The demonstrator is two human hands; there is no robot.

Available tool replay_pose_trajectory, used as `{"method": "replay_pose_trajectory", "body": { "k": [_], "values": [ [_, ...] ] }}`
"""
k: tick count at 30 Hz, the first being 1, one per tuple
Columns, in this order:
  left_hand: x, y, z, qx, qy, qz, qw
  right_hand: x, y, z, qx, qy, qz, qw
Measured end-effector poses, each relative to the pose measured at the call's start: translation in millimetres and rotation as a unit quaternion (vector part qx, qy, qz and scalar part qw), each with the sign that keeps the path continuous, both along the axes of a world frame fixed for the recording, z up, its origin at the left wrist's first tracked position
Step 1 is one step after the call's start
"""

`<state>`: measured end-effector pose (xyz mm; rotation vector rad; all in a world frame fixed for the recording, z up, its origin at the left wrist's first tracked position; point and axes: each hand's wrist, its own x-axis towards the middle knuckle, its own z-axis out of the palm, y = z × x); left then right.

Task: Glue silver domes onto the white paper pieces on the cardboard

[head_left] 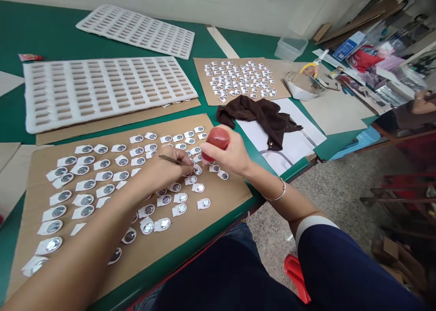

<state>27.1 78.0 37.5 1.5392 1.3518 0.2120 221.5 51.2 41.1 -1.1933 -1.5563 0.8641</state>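
Note:
My left hand [172,163] is closed in a pinch around slim metal tweezers [167,158], whose tips are hidden. Beside it, my right hand [233,149] wraps round a red squeeze bottle [218,139], tipped downward so its nozzle is out of sight. Both hands hover close together over a brown cardboard sheet [218,224]. Rows of small white tabs, each with a round shiny silver disc [204,203], lie on that sheet. One such piece [197,169] sits right by my left fingertips and under the bottle. My left forearm covers several others.
White foam trays with slots [112,90] lie at the back left. Another cardboard sheet [200,81] bears many similar small pieces. A dark brown cloth [259,113] rests on white paper [289,154]. Farther right are yellow-handled scissors [309,67] and a clear plastic box [291,47].

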Motion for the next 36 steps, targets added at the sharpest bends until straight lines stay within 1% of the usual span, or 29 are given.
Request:
{"method": "replay_pose_trajectory", "body": {
  "k": [2,4,7,9,11,14,17,27,36],
  "values": [
    [-1.5,2.7,-2.5,-0.027,-0.017,0.0,0.999,2.9,-10.9,6.3,-0.012,0.059,-0.016,0.998],
    [-3.0,4.5,-5.6,-0.045,-0.027,0.009,0.999,3.8,-24.1,4.6,-0.004,0.096,-0.051,0.994],
    [-5.6,6.8,-11.7,-0.046,-0.027,0.02,0.998,1.7,-43.6,-11.3,0.02,0.116,-0.084,0.989],
    [-7.3,8.5,-15.0,-0.035,-0.031,0.013,0.999,-0.8,-53.1,-24.4,0.044,0.08,-0.12,0.989],
    [-8.5,9.9,-16.0,-0.019,-0.034,0.006,0.999,-3.4,-58.9,-34.2,0.084,0.036,-0.14,0.986],
    [-8.9,10.1,-13.3,-0.014,-0.036,0.009,0.999,-6.7,-61.7,-39.9,0.133,-0.005,-0.135,0.982],
    [-9.0,9.1,-10.5,-0.024,-0.05,0.011,0.998,-8.9,-60.7,-39.7,0.148,-0.04,-0.129,0.98],
    [-10.0,9.9,-13.9,-0.031,-0.058,0.007,0.998,-10.0,-56.6,-42.4,0.16,-0.07,-0.106,0.979],
    [-7.4,7.8,-7.6,-0.044,-0.054,0.011,0.997,-10.1,-56.4,-44.0,0.151,-0.071,-0.094,0.981]
  ]
}}
